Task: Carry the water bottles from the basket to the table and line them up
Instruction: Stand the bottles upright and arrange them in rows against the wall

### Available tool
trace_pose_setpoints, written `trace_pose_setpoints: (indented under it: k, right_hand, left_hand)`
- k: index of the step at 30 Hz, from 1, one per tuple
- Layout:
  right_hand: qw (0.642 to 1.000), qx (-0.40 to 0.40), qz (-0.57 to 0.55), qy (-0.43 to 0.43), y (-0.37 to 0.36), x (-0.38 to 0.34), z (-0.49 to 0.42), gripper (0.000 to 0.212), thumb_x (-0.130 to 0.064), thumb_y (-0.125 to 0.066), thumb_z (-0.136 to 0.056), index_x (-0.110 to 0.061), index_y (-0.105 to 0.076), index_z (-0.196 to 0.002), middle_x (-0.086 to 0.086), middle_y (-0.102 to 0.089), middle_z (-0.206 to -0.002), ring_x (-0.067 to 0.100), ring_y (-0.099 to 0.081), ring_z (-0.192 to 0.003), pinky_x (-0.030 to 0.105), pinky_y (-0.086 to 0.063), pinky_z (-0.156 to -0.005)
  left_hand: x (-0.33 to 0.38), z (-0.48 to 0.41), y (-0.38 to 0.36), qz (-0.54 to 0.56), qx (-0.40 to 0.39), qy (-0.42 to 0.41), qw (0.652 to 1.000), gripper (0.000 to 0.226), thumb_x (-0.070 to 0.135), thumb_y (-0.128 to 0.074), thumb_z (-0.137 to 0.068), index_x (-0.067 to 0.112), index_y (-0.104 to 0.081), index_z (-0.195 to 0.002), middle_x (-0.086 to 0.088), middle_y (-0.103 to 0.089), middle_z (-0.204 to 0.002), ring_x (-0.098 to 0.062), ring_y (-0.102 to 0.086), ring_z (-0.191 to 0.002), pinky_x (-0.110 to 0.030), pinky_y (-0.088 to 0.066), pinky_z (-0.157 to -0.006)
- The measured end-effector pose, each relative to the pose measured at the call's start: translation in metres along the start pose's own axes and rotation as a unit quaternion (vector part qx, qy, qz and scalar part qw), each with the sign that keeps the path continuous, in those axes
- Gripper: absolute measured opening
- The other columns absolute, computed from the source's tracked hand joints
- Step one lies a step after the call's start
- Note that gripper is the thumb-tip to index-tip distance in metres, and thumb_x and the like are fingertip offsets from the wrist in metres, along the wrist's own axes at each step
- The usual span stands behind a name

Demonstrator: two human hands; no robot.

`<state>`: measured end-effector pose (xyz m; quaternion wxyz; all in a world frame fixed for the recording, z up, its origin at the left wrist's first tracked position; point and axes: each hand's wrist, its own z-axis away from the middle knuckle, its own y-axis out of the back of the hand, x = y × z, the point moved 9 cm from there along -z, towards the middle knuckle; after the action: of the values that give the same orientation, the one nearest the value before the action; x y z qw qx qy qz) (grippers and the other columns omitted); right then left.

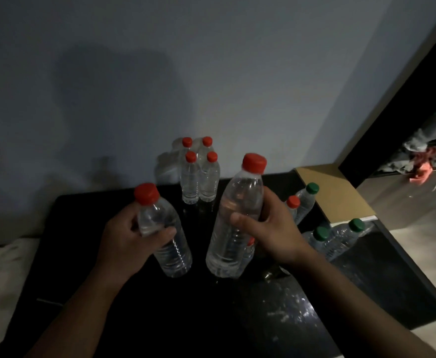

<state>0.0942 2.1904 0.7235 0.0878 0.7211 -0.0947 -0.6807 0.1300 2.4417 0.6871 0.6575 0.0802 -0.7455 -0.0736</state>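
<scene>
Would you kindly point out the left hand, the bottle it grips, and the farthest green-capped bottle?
left hand [123,242], head view, back of the hand.
gripped bottle [157,215], head view, clear body above the thumb.
farthest green-capped bottle [304,202], head view, clear shoulder below the cap.

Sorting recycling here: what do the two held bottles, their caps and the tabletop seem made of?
Left bottle in left hand, right bottle in right hand: clear thin plastic, see-through, ribbed walls. Red caps: opaque plastic, dull sheen. Table: black, glossy, shows reflections; perhaps polished stone or glass.
</scene>
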Motion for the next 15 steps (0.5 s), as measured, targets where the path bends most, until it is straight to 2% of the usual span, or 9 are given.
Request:
trace_pose_setpoints:
  k: [2, 6, 9, 12, 13, 15]
  right_hand:
    - [1.0, 0.012, 0.022, 0.012, 0.011, -0.014, -0.01, 0.054, -0.04, -0.074, -0.073, -0.025, -0.053, -0.121, -0.002, -0.068, -0.109, 0.015, -0.068, -0.101, 0.048, -0.056, -0.089]
    - [0.998, 0.034, 0.047, 0.04, 0.036, -0.035, -0.034, 0.047, -0.032, -0.073, -0.078, -0.021, -0.053, -0.119, -0.002, -0.068, -0.105, 0.014, -0.069, -0.095, 0.038, -0.057, -0.083]
    - [0.996, 0.043, 0.056, 0.057, 0.058, -0.045, -0.056, 0.046, -0.039, -0.071, -0.079, -0.024, -0.054, -0.118, -0.003, -0.068, -0.104, 0.013, -0.069, -0.094, 0.035, -0.057, -0.081]
    - [0.995, 0.033, 0.066, 0.062, 0.079, -0.046, -0.083, 0.038, -0.03, -0.072, -0.084, -0.026, -0.054, -0.118, -0.005, -0.069, -0.103, 0.009, -0.068, -0.093, 0.028, -0.055, -0.077]
    - [0.995, 0.029, 0.068, 0.064, 0.087, -0.045, -0.094, 0.036, -0.026, -0.072, -0.085, -0.025, -0.055, -0.117, -0.005, -0.069, -0.102, 0.009, -0.069, -0.093, 0.027, -0.055, -0.077]
    - [0.995, 0.013, 0.075, 0.062, 0.101, -0.04, -0.116, 0.037, -0.022, -0.073, -0.084, -0.025, -0.054, -0.116, -0.004, -0.07, -0.1, 0.008, -0.069, -0.092, 0.027, -0.056, -0.077]
  left_hand:
    - [0.02, -0.016, -0.004, 0.025, 0.001, -0.028, 0.999, 0.04, 0.045, -0.076, -0.046, 0.047, -0.068, -0.085, 0.018, -0.074, -0.081, 0.004, -0.066, -0.068, -0.011, -0.051, -0.065]
    - [0.059, -0.049, -0.02, 0.064, 0.0, -0.075, 0.995, 0.037, 0.04, -0.076, -0.053, 0.042, -0.067, -0.089, 0.018, -0.074, -0.084, 0.004, -0.068, -0.073, -0.01, -0.051, -0.066]
    - [0.084, -0.075, -0.04, 0.072, -0.004, -0.104, 0.992, 0.036, 0.035, -0.076, -0.057, 0.037, -0.068, -0.093, 0.018, -0.075, -0.088, 0.003, -0.068, -0.076, -0.011, -0.05, -0.068]
    - [0.094, -0.102, -0.068, 0.053, -0.007, -0.1, 0.994, 0.03, 0.014, -0.081, -0.069, 0.025, -0.066, -0.092, 0.017, -0.075, -0.085, 0.002, -0.069, -0.073, -0.014, -0.051, -0.067]
    - [0.097, -0.112, -0.076, 0.039, -0.002, -0.102, 0.994, 0.029, 0.016, -0.081, -0.07, 0.027, -0.065, -0.092, 0.015, -0.075, -0.084, 0.0, -0.069, -0.073, -0.018, -0.053, -0.068]
    - [0.097, -0.132, -0.095, 0.005, 0.001, -0.093, 0.996, 0.034, 0.037, -0.079, -0.063, 0.034, -0.064, -0.093, 0.008, -0.075, -0.088, -0.01, -0.072, -0.08, -0.034, -0.057, -0.076]
